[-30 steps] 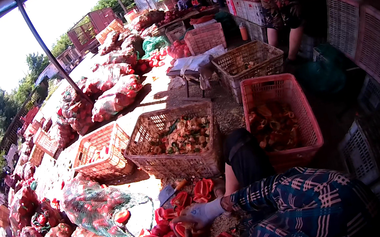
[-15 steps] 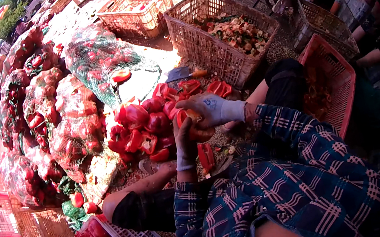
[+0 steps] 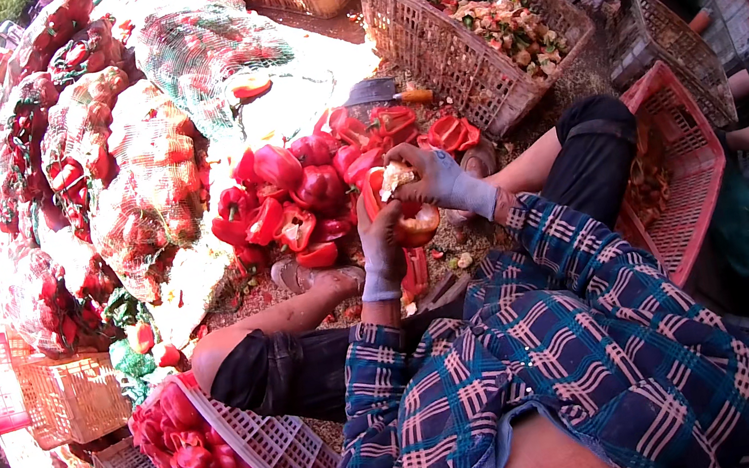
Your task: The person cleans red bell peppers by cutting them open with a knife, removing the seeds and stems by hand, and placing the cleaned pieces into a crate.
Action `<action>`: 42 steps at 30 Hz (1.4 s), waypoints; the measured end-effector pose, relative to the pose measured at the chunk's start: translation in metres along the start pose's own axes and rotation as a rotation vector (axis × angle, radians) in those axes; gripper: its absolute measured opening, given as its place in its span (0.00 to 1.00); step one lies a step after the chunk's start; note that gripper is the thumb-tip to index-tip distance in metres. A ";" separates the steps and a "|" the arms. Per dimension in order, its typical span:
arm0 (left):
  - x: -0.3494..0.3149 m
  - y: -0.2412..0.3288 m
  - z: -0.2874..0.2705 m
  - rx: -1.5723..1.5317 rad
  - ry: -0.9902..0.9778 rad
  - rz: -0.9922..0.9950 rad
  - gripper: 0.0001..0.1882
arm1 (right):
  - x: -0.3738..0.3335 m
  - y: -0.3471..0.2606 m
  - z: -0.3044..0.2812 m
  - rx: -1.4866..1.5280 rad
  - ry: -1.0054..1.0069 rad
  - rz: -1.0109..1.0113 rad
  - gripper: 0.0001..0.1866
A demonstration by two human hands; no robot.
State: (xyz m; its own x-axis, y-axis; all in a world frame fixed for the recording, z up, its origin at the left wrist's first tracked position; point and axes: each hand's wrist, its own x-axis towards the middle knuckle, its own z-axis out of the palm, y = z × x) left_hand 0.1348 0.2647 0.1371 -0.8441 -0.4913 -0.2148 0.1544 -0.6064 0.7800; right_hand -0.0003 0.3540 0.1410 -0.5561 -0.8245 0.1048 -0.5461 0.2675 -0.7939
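Both my hands wear pale grey gloves and meet over a split red bell pepper (image 3: pixel 420 226) in front of my chest. My left hand (image 3: pixel 382 251) is closed around the pepper's near left side. At its top, the fingers of my right hand (image 3: pixel 445 179) are closed on a whitish seed core (image 3: pixel 396 176); whether it is fully free of the flesh I cannot tell. A heap of red bell peppers (image 3: pixel 318 189), some whole and some cut open, lies just beyond my hands. Behind that heap rests a broad-bladed knife (image 3: pixel 415 96) with an orange handle.
A brown crate (image 3: pixel 433 53) holding pepper trimmings stands ahead to the right. Beside my right leg is a red crate (image 3: pixel 700 176) with scraps. A white crate (image 3: pixel 278 452) of red peppers leans at my left. Filled mesh sacks (image 3: pixel 148 174) are piled at the left.
The pale seed core now shows at the pepper's top under my right fingers. The view has shifted, so the surroundings sit differently. Both hands stay at the same pepper.
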 end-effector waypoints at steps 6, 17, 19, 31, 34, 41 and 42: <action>0.022 -0.025 -0.037 0.091 0.125 -0.036 0.31 | 0.012 0.024 0.032 -0.184 0.202 0.000 0.28; 0.031 -0.030 -0.075 0.070 0.126 -0.140 0.27 | 0.037 0.062 0.035 -0.450 -0.121 -0.126 0.25; 0.027 -0.033 -0.091 0.090 0.125 -0.127 0.28 | 0.054 0.078 0.005 -0.497 -0.151 0.057 0.22; 0.038 -0.031 -0.103 0.998 0.473 0.147 0.24 | 0.113 0.073 -0.166 -1.173 0.596 0.321 0.33; 0.029 -0.004 -0.058 1.412 0.423 0.326 0.27 | 0.096 0.096 -0.128 -1.015 0.092 0.205 0.31; 0.032 -0.004 -0.092 0.637 0.518 0.141 0.30 | 0.047 0.164 -0.021 -0.961 -0.430 0.513 0.47; 0.032 -0.004 -0.091 0.533 0.544 0.078 0.30 | 0.044 0.176 -0.012 -0.961 -0.422 0.541 0.51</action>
State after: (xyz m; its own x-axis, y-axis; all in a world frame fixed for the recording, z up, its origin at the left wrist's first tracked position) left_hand 0.1543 0.1947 0.0731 -0.4478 -0.8428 -0.2986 -0.1817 -0.2412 0.9533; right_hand -0.1285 0.3704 0.0136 -0.7070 -0.5402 -0.4564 -0.6509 0.7494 0.1214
